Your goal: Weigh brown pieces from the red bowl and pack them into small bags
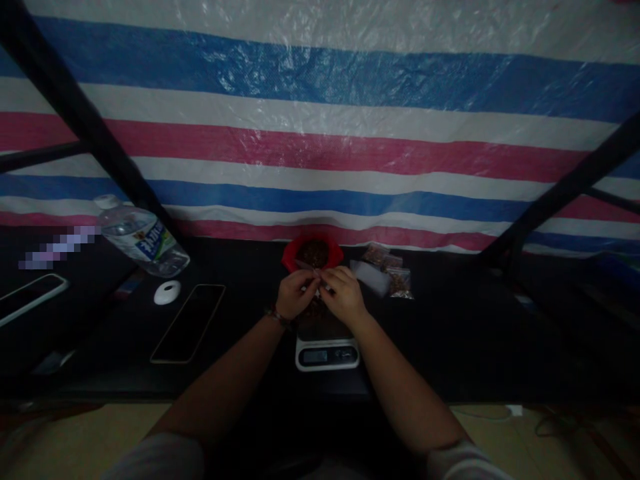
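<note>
Above a white kitchen scale (327, 355) with a dark top, my left hand (295, 293) and my right hand (345, 293) meet, fingertips close together. Both are closed in a pinch on what looks like the upper edge of a small clear plastic bag (306, 265). Brown bits show below the fingers, over the scale's plate; whether they lie inside the bag is too dim to tell. Just behind the hands stands a red bowl (287, 257) holding dark brown pieces. To the right of my right hand lie several small filled zip bags (400, 283) and a whitish stack of what seem empty bags (371, 277).
On the black table (450, 333), left of my arm, are a phone (189, 325), a white rounded case (167, 292) and a water bottle (143, 237). Another phone (30, 297) lies far left. Dark slanted frame bars and a striped plastic sheet (320, 153) bound the back.
</note>
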Tool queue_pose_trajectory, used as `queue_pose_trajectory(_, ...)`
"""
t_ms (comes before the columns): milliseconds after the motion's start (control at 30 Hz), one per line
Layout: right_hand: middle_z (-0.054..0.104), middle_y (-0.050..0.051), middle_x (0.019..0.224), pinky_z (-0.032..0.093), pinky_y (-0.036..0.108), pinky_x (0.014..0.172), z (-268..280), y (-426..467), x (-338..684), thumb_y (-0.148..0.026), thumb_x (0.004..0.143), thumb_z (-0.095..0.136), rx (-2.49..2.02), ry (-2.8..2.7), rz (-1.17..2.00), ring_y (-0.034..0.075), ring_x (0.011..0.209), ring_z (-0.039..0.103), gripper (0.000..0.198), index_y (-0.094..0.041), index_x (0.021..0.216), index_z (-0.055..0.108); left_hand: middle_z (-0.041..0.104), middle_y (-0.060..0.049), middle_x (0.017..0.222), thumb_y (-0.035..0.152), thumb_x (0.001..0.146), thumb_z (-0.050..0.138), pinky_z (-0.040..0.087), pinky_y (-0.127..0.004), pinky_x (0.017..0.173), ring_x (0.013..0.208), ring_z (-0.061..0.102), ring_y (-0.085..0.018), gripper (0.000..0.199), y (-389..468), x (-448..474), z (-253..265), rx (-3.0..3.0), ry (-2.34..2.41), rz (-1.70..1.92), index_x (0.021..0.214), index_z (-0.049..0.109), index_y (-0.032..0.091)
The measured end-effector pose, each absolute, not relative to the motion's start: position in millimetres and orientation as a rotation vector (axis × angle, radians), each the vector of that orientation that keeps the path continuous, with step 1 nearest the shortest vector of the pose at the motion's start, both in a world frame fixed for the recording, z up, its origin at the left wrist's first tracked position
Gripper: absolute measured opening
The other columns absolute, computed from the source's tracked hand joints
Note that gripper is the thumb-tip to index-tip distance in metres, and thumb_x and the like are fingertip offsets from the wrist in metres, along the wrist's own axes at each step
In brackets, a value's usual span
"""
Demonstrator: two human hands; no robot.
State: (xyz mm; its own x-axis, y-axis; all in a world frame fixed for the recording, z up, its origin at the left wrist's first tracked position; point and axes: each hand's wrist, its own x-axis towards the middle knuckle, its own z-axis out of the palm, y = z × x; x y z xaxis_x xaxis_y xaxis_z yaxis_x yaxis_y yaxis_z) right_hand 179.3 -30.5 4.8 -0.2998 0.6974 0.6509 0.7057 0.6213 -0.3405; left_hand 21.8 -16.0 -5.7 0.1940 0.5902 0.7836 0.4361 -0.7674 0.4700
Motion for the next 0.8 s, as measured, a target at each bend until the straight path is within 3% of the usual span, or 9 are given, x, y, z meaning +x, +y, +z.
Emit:
queue_pose_trajectory(233, 0.069, 0.006, 0.094, 0.047, 0.037, 0.083, 6.4, -29.8, 181.5, -0.021, 0.084, 0.057, -1.079, -2.039, 0.076, 0.021, 0.090, 0.056, 0.032, -0.023, 0.116, 0.064, 0.066, -0.003, 0.076, 0.029, 0.089, 0.051, 0.049, -0.026, 0.069, 0.073, 0.062, -0.014, 0.017, -14.3, 20.6, -7.1, 2.310, 1.052, 1.523, 0.081, 0.062, 0.017)
queue_pose_trajectory(533, 0.070, 0.003, 0.076, 0.048, 0.031, 0.072, 8.2, -26.0, 186.8, -0.023, 0.085, 0.057, -0.975, -1.897, 0.161, 0.017, 0.072, 0.060, 0.014, -0.021, 0.086, 0.072, 0.063, -0.001, 0.069, 0.028, 0.090, 0.049, 0.047, -0.026, 0.065, 0.067, 0.059, -0.013, 0.018, -14.4, 18.9, -6.4, 2.290, 1.063, 1.449, 0.079, 0.061, 0.018)
queue_pose_trajectory(667, 0.070, 0.003, 0.075, 0.047, 0.031, 0.073, 8.5, -27.1, 186.8, -0.022, 0.084, 0.058, -1.005, -1.858, 0.074, 0.017, 0.073, 0.060, 0.013, -0.020, 0.079, 0.070, 0.064, -0.002, 0.071, 0.025, 0.088, 0.051, 0.046, -0.026, 0.064, 0.068, 0.060, -0.014, 0.015, -16.4, 20.5, -2.8, 2.360, 1.025, 1.440, 0.081, 0.062, 0.018)
queue_pose_trajectory(800, 0.068, 0.003, 0.073, 0.045, 0.033, 0.075, 8.8, -30.7, 184.8, -0.022, 0.081, 0.059, -1.102, -1.894, -0.048, 0.018, 0.076, 0.058, 0.011, -0.021, 0.074, 0.067, 0.059, 0.000, 0.060, 0.025, 0.081, 0.055, 0.043, -0.023, 0.055, 0.057, 0.056, -0.012, 0.016, -19.9, 24.9, 0.6, 2.319, 1.137, 1.477, 0.067, 0.059, 0.017)
